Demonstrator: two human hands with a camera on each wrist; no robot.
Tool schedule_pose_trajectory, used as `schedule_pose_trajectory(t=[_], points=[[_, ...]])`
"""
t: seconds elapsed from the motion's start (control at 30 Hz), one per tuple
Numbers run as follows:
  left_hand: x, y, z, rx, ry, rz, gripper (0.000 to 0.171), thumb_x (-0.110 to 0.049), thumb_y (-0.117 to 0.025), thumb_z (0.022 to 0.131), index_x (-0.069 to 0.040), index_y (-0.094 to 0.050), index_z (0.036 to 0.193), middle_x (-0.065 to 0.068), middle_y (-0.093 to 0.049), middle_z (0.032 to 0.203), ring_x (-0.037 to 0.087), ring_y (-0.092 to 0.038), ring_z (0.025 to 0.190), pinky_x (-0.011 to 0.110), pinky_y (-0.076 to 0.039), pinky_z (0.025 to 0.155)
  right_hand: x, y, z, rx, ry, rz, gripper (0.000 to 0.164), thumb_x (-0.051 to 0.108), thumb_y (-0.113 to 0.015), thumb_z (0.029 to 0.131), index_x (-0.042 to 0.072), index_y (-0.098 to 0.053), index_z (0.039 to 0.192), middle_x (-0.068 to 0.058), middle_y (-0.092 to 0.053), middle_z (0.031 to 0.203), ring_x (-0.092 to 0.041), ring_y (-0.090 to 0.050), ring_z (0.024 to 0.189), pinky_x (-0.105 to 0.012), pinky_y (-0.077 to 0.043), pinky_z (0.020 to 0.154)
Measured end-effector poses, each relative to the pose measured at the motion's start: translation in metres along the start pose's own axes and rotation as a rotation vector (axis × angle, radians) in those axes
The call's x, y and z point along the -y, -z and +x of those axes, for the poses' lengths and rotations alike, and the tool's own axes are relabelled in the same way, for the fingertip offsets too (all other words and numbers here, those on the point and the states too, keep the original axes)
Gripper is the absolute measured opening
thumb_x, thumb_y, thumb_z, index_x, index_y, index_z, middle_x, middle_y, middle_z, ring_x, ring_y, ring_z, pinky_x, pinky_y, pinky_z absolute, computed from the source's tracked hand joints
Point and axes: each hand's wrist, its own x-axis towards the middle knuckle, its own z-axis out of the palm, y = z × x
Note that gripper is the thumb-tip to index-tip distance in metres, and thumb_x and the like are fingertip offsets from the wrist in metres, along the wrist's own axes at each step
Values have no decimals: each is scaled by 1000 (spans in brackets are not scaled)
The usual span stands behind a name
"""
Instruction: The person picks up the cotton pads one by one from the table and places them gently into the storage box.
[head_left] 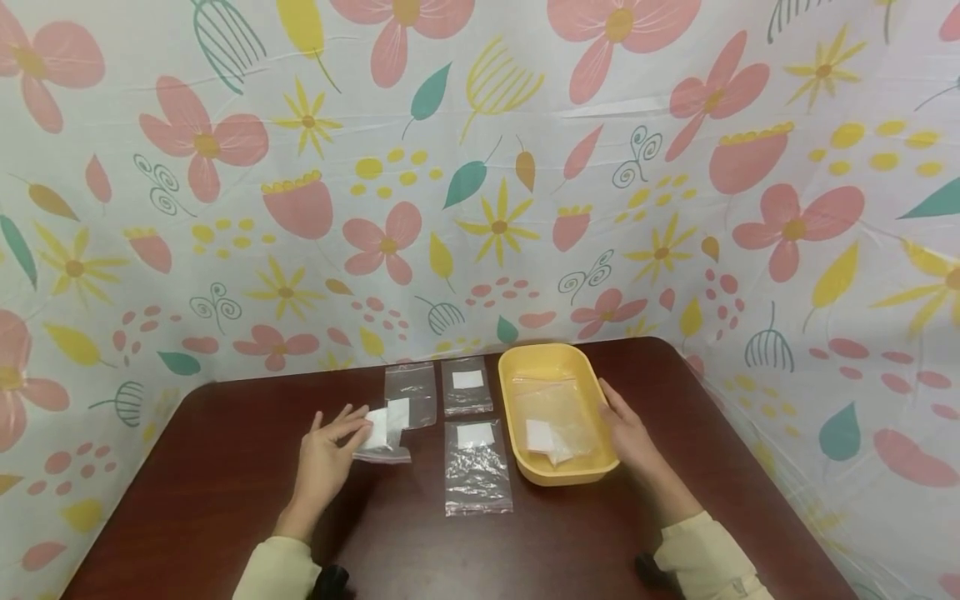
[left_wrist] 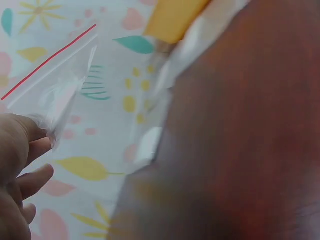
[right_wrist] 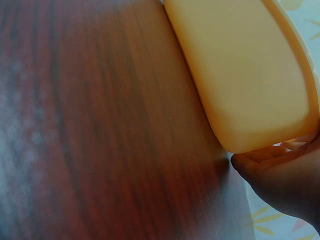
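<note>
My left hand [head_left: 330, 446] pinches a small clear zip bag [head_left: 382, 450] by its edge; a white label shows on it. In the left wrist view this bag [left_wrist: 57, 95] has a red line along its zip. My right hand [head_left: 633, 437] lies along the right side of a yellow tray [head_left: 555, 477], its fingers straight against the wall. The right wrist view shows the fingertips [right_wrist: 242, 161] right at the tray's lower corner. Inside the tray lies a clear bag [head_left: 551, 408] with a white label.
Between the left hand and the tray lie several flat clear zip bags: a far-left bag [head_left: 420, 387], a back bag [head_left: 467, 396] and a front bag [head_left: 478, 483], the last two with white labels. A flowered cloth [head_left: 480, 208] hangs around the dark wooden table [head_left: 420, 550].
</note>
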Motion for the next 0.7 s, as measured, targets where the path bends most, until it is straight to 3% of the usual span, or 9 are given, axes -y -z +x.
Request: schedule_pose_trajectory(t=[0.17,0.37,0.53,0.7], points=[[-8,16,16,-40,6,-6,15,-2,-80,84,2,-79,99,13,-73,114,35,-60,123,58,-19,120,1,0,0,5,-16,7,55,27,-32,112,23,-15,163,-12,-16,166,-34,-37,139,-39,-42,107],[-9,27,22,-64,9,13,12,-2,-79,85,0,-80,97,13,-72,116,36,-59,124,56,-19,121,-1,1,1,11,-10,14,55,26,-32,112,22,-15,163,-12,-15,167,-34,-36,140,-41,-41,108],[-7,28,22,-75,21,17,11,-2,-80,85,-1,-80,97,12,-72,116,35,-60,124,54,-19,122,-1,1,1,6,-21,21,54,27,-32,112,23,-15,163,-14,-17,166,-35,-38,139,-42,-42,107],[-8,20,24,-77,14,-17,10,-1,-80,85,-1,-80,95,13,-72,115,35,-60,123,55,-19,121,-1,0,0,1,-17,14,54,27,-32,112,23,-15,163,-15,-18,166,-34,-39,137,-39,-45,104]])
